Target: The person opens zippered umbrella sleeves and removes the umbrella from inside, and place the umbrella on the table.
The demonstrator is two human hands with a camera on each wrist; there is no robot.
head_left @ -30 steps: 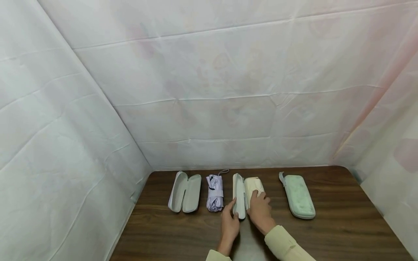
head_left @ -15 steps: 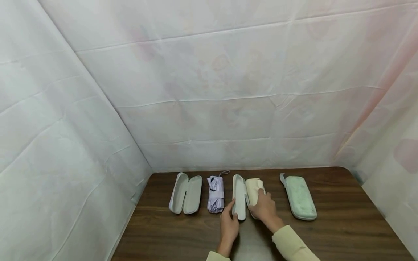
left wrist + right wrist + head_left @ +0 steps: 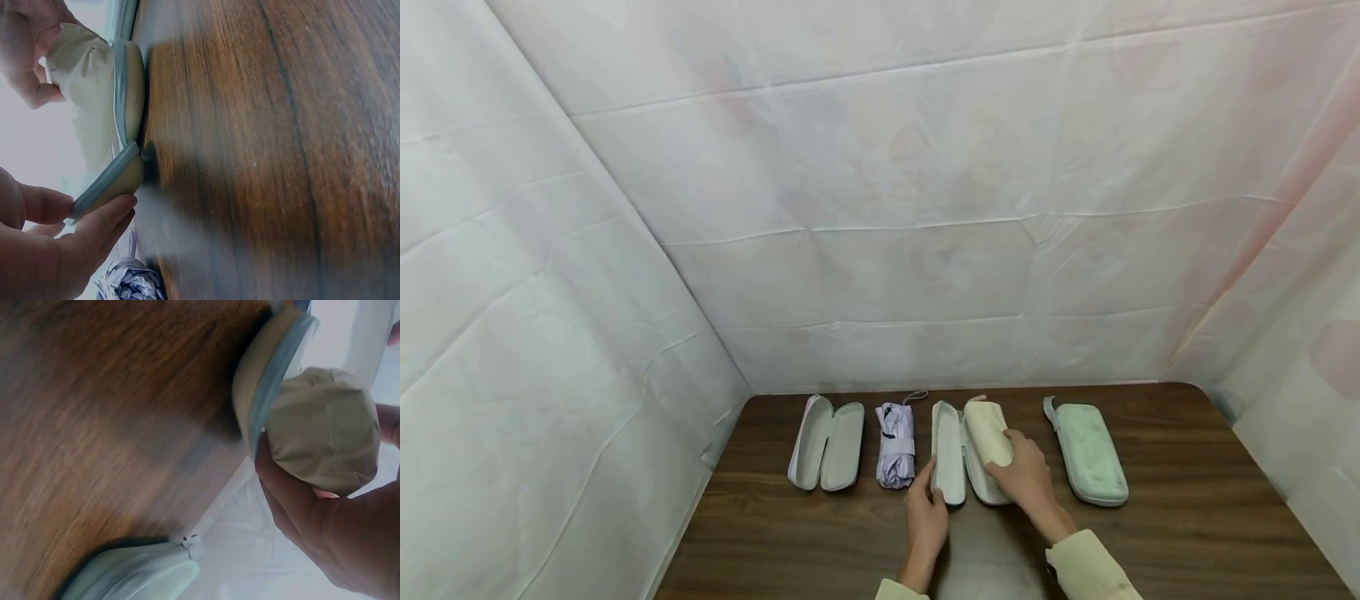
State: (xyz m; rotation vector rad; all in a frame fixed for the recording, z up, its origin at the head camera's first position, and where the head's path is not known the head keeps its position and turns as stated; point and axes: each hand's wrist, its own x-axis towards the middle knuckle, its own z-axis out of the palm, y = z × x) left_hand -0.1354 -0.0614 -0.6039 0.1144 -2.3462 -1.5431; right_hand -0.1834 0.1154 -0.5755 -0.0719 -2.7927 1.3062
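Note:
In the head view an opened hard case (image 3: 949, 450) with a pale inside lies on the table. My left hand (image 3: 927, 517) pinches the rim of its left half between thumb and fingers, and the left wrist view shows that half tilted. A cream folded umbrella (image 3: 987, 429) lies slanted over the case's right half. My right hand (image 3: 1026, 475) grips the umbrella's near part, with thumb and fingers on either side. In the right wrist view the umbrella's rounded cream end (image 3: 325, 431) stands partly above the case rim (image 3: 278, 369).
To the left lie a lavender folded umbrella (image 3: 895, 446) with a loop and a second opened case (image 3: 826, 446). A closed green case (image 3: 1088, 454) with a strap lies to the right. Pale cloth (image 3: 880, 275) hangs behind the dark wooden table (image 3: 775, 533).
My right hand has moved to the right and raised the near end of the cream umbrella, which now slants and uncovers more of the case's right half. My left hand stays on the case.

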